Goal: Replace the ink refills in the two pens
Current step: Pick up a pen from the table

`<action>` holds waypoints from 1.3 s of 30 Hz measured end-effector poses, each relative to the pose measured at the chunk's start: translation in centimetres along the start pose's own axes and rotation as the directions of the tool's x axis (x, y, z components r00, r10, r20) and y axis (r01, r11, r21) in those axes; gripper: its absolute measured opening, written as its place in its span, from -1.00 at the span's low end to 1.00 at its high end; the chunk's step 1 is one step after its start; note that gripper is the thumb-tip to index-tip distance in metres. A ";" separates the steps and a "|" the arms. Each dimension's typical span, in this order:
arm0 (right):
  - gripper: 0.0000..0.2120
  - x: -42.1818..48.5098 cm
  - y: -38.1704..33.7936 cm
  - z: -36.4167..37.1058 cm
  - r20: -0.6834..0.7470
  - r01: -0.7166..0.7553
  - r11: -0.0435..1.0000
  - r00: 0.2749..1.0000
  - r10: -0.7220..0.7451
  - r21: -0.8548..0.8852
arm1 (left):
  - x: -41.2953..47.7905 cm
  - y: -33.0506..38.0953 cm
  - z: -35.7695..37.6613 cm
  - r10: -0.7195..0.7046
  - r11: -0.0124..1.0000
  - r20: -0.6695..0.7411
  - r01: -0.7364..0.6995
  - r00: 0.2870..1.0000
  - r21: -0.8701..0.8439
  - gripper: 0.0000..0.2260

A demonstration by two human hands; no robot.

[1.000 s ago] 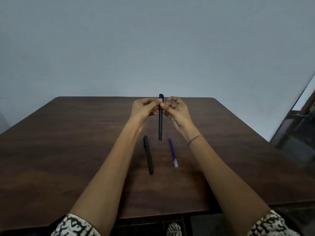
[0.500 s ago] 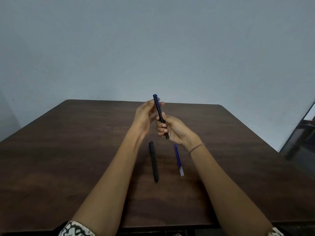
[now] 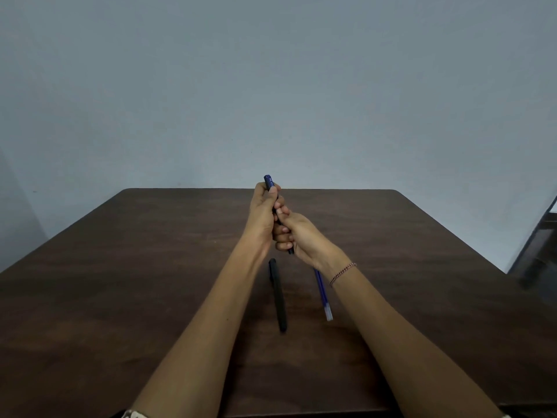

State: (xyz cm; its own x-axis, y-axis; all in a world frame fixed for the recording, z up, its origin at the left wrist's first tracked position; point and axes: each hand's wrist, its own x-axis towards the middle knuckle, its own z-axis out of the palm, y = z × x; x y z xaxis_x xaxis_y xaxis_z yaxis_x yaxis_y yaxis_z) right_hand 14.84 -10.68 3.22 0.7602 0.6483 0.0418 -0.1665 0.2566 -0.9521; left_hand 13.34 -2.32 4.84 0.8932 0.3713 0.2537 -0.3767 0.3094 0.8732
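Observation:
A dark blue pen (image 3: 269,181) stands nearly upright above the middle of the brown table (image 3: 120,282). My left hand (image 3: 262,212) is closed around its upper part, with only the top end showing above the fingers. My right hand (image 3: 294,233) grips its lower part, and the tip pokes out below the fist. Most of the barrel is hidden by my fingers. A black pen (image 3: 278,295) lies on the table below my hands. A blue ink refill (image 3: 324,297) with a clear end lies just right of it, partly under my right wrist.
A plain grey wall stands behind the table. A dark piece of furniture (image 3: 539,245) stands off the table's right edge. The table's near edge runs under my forearms.
Both hands have closed tighter around the blue pen. My left hand went from a fingertip hold to a full grip on the upper part, and the pen stands more upright, slightly farther from me.

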 end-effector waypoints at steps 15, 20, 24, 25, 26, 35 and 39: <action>-0.72 -0.1 0.7 1.4 0.005 0.056 0.997 0.998 -0.055 -0.045 | -0.1 0.4 -0.5 0.029 0.998 -0.015 -0.030 0.999 -0.050 -0.88; -0.70 -0.3 0.5 0.6 0.019 0.048 0.978 0.999 -0.045 -0.203 | 0.2 0.9 -1.6 0.025 1.000 -0.076 -0.024 0.997 0.019 -0.84; -0.69 -0.2 0.1 -0.3 -0.049 0.017 0.905 0.998 -0.042 -0.426 | 0.5 0.7 -2.2 0.076 0.993 -0.128 -0.064 0.989 0.099 -0.77; -0.69 -0.2 0.1 -0.6 -0.054 0.000 0.892 0.998 -0.027 -0.452 | 0.6 0.7 -2.2 0.084 0.993 -0.145 -0.071 0.986 0.095 -0.77; -0.69 -0.2 0.1 -0.9 -0.055 -0.018 0.881 0.998 -0.009 -0.473 | 0.7 0.8 -2.3 0.089 0.994 -0.165 -0.077 0.982 0.082 -0.77; -0.68 0.3 0.0 -2.5 -0.135 0.030 0.944 0.988 -0.078 -0.328 | 2.2 0.8 -6.1 -0.055 0.910 -0.292 0.168 0.955 0.379 -0.84; -0.75 0.3 -0.1 -2.9 -0.169 0.077 0.963 0.978 -0.124 -0.259 | 2.4 0.0 -7.4 -0.125 0.383 -0.225 0.256 0.966 0.887 -0.76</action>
State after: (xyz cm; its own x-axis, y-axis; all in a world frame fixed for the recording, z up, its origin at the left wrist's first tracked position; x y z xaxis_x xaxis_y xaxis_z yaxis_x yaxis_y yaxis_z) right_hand 16.91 -12.55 2.42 0.8700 0.4812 0.1073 0.0609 0.1112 -0.9919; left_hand 13.71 5.07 2.36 0.8549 0.5171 0.0424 0.3025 -0.5632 0.7690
